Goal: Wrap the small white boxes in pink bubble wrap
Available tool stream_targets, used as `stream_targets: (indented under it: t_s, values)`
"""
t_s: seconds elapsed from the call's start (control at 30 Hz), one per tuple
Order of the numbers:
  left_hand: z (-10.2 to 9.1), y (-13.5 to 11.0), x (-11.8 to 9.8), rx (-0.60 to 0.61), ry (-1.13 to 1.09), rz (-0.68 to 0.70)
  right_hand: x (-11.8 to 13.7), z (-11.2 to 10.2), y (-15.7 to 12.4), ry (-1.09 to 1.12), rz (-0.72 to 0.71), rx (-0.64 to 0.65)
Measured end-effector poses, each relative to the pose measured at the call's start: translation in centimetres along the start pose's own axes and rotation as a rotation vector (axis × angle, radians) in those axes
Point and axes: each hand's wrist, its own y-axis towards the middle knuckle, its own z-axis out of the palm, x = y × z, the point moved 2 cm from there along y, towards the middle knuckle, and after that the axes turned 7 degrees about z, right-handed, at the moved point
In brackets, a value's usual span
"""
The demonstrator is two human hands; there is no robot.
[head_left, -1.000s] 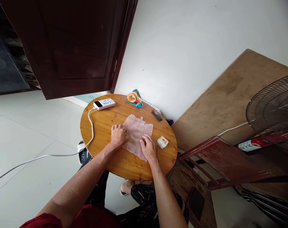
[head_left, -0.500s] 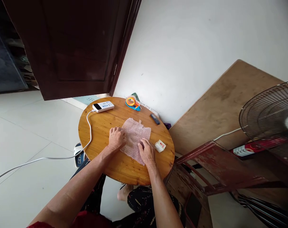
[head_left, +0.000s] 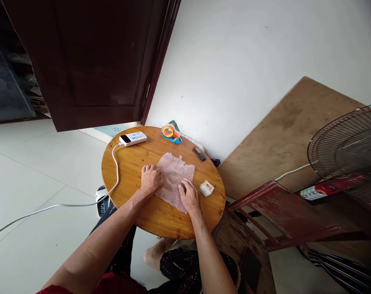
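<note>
A pinkish sheet of bubble wrap (head_left: 175,173) lies flat in the middle of a round wooden table (head_left: 133,163). My left hand (head_left: 150,179) rests on its left edge, fingers curled down onto the sheet. On the sheet's near right corner presses my right hand (head_left: 190,196), fingers bent. Whether either hand pinches the wrap I cannot make out. A small red-and-white box (head_left: 206,188) sits just right of my right hand.
At the table's far side are a white power bank (head_left: 133,138) with a white cable (head_left: 81,202), an orange-blue tape dispenser (head_left: 171,133) and a small dark object (head_left: 199,153). A red wooden chair (head_left: 274,212), a leaning board (head_left: 283,134) and a fan (head_left: 347,147) stand to the right.
The view shifted slightly, so the table sits a bit lower and more to the left. My hands have stayed on the bubble wrap with almost no movement.
</note>
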Motion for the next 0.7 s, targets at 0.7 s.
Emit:
stream_targets:
  t_s: [0.7]
  values:
    - [-0.29, -0.13, -0.15, 0.011, -0.035, 0.018, -0.22, -0.01, 0.38, -0.002, -0.025, -0.020]
